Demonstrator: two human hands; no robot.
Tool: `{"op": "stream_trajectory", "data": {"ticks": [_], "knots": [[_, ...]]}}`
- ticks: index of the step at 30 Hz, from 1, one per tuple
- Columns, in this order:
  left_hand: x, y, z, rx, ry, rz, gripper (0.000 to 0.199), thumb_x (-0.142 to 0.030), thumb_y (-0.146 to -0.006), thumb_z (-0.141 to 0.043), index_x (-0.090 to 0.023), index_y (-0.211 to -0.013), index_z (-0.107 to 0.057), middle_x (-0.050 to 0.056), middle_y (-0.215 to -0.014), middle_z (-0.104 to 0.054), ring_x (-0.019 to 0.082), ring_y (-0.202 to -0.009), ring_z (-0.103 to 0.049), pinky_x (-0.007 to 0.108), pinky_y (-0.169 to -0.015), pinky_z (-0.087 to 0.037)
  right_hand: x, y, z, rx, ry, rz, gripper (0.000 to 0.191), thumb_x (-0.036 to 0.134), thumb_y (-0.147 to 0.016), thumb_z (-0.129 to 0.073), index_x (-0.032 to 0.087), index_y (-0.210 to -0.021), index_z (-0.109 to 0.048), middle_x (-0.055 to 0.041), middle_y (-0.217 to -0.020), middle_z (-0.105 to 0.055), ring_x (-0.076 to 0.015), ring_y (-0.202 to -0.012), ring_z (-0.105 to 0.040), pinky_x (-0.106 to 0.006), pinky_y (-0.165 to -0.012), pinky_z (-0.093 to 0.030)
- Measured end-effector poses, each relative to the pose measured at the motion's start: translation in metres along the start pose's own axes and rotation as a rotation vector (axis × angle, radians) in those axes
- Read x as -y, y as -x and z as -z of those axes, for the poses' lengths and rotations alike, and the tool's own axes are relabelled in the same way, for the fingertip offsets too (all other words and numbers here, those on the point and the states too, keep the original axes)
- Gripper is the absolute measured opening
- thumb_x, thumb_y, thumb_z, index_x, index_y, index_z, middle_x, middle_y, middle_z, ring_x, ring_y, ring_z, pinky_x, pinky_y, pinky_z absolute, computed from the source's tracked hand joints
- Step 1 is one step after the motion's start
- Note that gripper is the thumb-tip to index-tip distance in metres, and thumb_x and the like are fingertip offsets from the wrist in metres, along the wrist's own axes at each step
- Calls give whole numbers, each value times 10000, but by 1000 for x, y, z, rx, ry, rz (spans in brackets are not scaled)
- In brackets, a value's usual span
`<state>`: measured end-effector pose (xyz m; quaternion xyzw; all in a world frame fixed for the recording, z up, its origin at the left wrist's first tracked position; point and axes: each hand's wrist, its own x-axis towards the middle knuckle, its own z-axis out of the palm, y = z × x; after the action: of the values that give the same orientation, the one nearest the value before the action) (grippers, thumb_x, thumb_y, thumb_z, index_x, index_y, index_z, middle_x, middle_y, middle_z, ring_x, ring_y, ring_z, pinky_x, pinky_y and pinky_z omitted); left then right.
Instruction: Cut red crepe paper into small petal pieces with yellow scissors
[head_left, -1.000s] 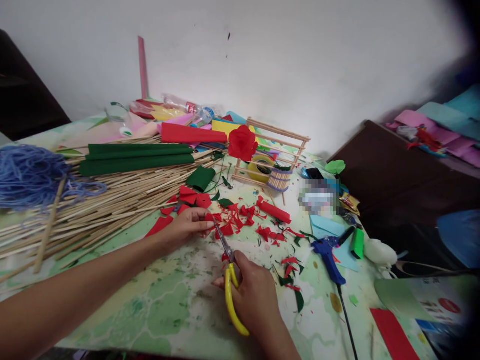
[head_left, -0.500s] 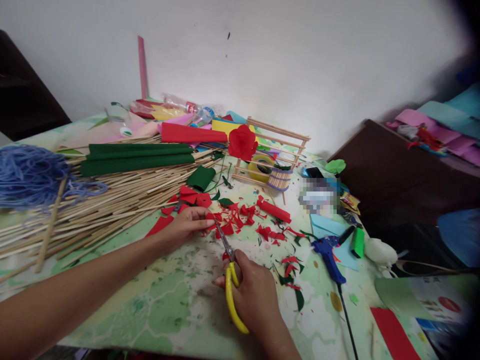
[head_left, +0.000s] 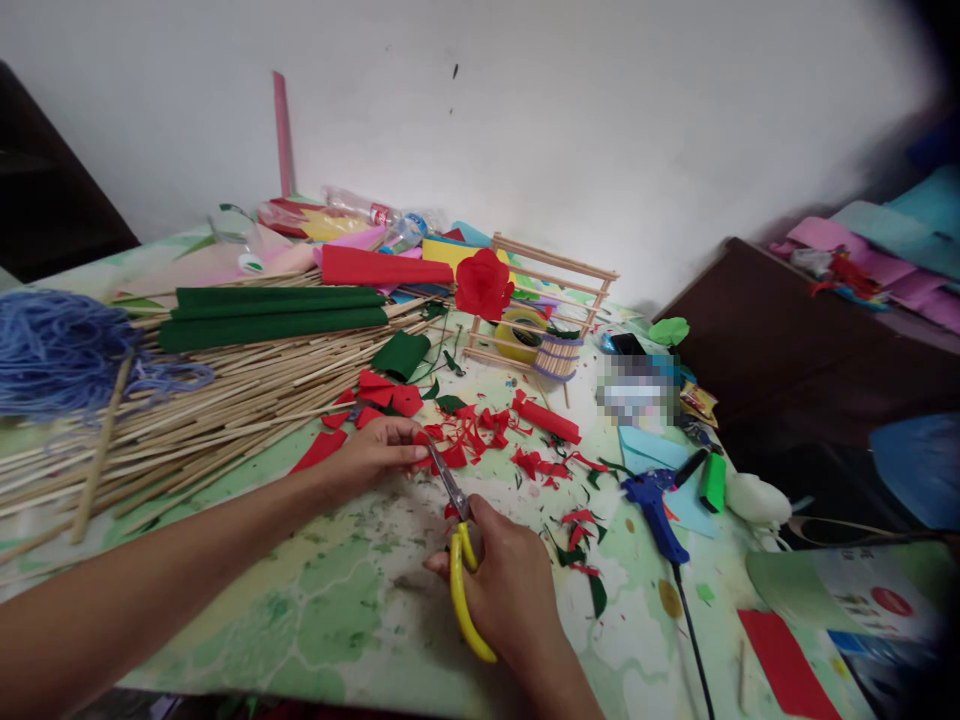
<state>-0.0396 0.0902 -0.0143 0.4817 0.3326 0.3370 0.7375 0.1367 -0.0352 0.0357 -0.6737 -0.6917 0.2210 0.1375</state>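
Note:
Scissors with yellow handles [head_left: 455,580] are in my right hand [head_left: 514,580], its fingers wrapped round the grips. Their metal blades point up and left, and the tips reach the fingertips of my left hand [head_left: 381,450]. That hand is closed in a pinch on a small piece of red paper [head_left: 421,439], mostly hidden by the fingers and blades. Just beyond the tips lies a scatter of red paper scraps [head_left: 469,432]. A rolled red strip [head_left: 547,417] rests to their right.
Bamboo sticks [head_left: 247,400] and blue yarn [head_left: 60,350] cover the left side. A red paper flower [head_left: 484,284] stands by a small stick frame [head_left: 559,262] at the back. On the right lie a blue glue gun [head_left: 660,515] with its cord and a green marker [head_left: 712,484].
The scissor tips have moved slightly up and left against the left fingertips, and less of the red paper shows there. Both hands have otherwise kept nearly the same place.

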Motion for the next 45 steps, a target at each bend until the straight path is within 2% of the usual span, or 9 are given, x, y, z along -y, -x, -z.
{"op": "stream_trajectory", "data": {"ticks": [9,14,25,37,45], "knots": [[-4,2,-2,-11,-20,23,184,-287,-617,-741,-144,-616,-625,-19,-500,-569,81,-443,-447,208,-449,-333,-7,-1,-5,-15,60,31,233,426,-826,-538,231,-950,-568,-1,-768,-695,-157,-654,-637,-211,-539,-308],[-4,4,-1,-16,-39,20,189,-284,-649,-718,-142,-590,-609,-9,-495,-556,82,-452,-438,213,-456,-295,-6,0,-5,-16,24,37,201,410,-838,-545,232,-930,-565,12,-759,-693,-149,-672,-643,-202,-561,-325],[-2,3,1,-35,31,22,192,-278,-691,-708,-135,-627,-598,-8,-546,-561,89,-506,-462,212,-504,-339,-10,-1,-10,-32,15,12,234,454,-839,-542,234,-914,-566,13,-707,-674,-159,-651,-631,-222,-540,-279],[-2,3,-1,-65,35,25,199,-287,-676,-731,-134,-652,-607,-9,-556,-572,84,-496,-477,206,-499,-358,-10,-1,-12,-62,-5,20,250,478,-815,-569,248,-913,-564,23,-708,-676,-154,-679,-646,-213,-555,-305],[-4,5,-4,-38,7,40,198,-284,-662,-726,-141,-617,-595,-7,-551,-576,90,-496,-483,208,-489,-364,-8,-1,-11,-61,12,15,289,489,-795,-593,242,-942,-561,16,-728,-678,-168,-699,-650,-225,-558,-302]]}}
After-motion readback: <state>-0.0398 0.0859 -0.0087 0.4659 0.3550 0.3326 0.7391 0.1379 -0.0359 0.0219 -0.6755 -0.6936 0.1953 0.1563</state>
